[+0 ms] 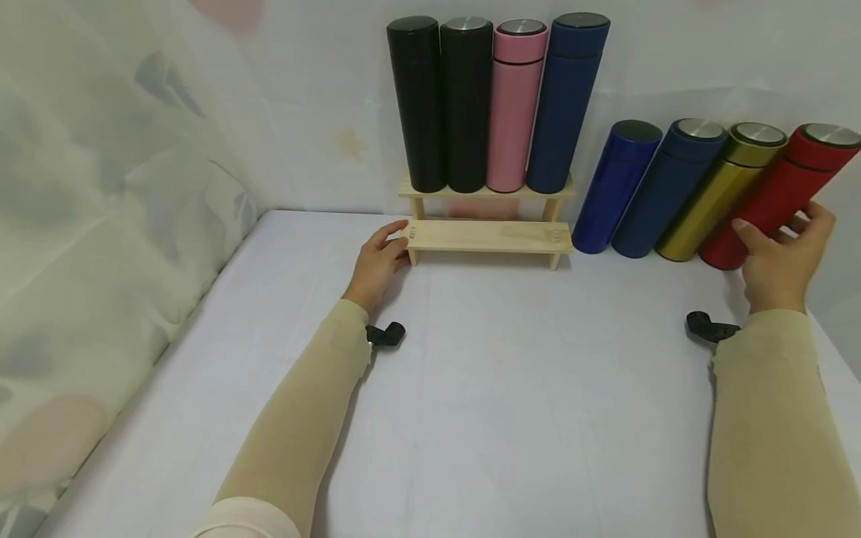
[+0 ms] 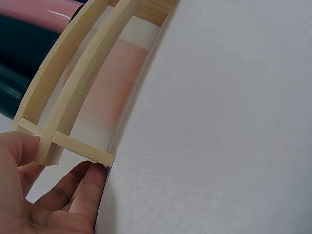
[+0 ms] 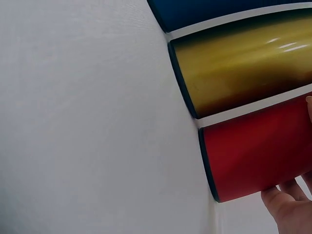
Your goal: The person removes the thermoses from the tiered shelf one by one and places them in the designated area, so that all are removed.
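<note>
At the left end of a two-step wooden rack, my left hand holds the lower step; in the left wrist view its fingers touch the step's end and leg. My right hand grips a red thermos flask standing on the table at far right, thumb in front, other fingers partly hidden. Left of it stand a gold flask, a dark blue flask and a bright blue flask. The rack's upper step carries two black flasks, a pink flask and a navy flask.
A white cloth covers the table. Behind the rack hangs a pale patterned curtain, and another patterned cloth closes off the left side. Each wrist wears a small black camera.
</note>
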A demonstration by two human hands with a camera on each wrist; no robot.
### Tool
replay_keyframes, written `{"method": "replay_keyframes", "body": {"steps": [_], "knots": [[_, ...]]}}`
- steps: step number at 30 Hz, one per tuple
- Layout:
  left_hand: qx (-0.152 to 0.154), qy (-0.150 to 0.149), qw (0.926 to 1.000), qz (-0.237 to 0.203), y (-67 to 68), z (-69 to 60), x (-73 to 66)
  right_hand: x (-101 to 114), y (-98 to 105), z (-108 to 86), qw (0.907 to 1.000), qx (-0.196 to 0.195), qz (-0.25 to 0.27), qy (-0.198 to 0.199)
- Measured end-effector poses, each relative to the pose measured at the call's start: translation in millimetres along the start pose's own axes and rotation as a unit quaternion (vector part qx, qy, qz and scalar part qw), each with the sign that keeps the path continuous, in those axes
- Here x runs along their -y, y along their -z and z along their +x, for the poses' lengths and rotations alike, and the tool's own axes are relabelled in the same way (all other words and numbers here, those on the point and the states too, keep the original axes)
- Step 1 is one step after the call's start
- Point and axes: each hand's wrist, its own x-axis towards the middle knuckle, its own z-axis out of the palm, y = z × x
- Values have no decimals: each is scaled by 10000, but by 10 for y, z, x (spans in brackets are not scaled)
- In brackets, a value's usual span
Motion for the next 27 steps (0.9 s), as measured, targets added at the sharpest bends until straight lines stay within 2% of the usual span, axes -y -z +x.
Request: {"method": "replay_keyframes", "body": {"steps": [13,21,27], "knots": [[12,27,10000,-7,-12,-5,-14,43,-19,-2,9995,17,-315,81],[64,-47,10000,-13,-9,1,-2,65,32,-28,9981,-77,-607,-50],[97,-67,9999,78,-5,-13,-8,250,36,-124,9990,-392,-235,-17]]}}
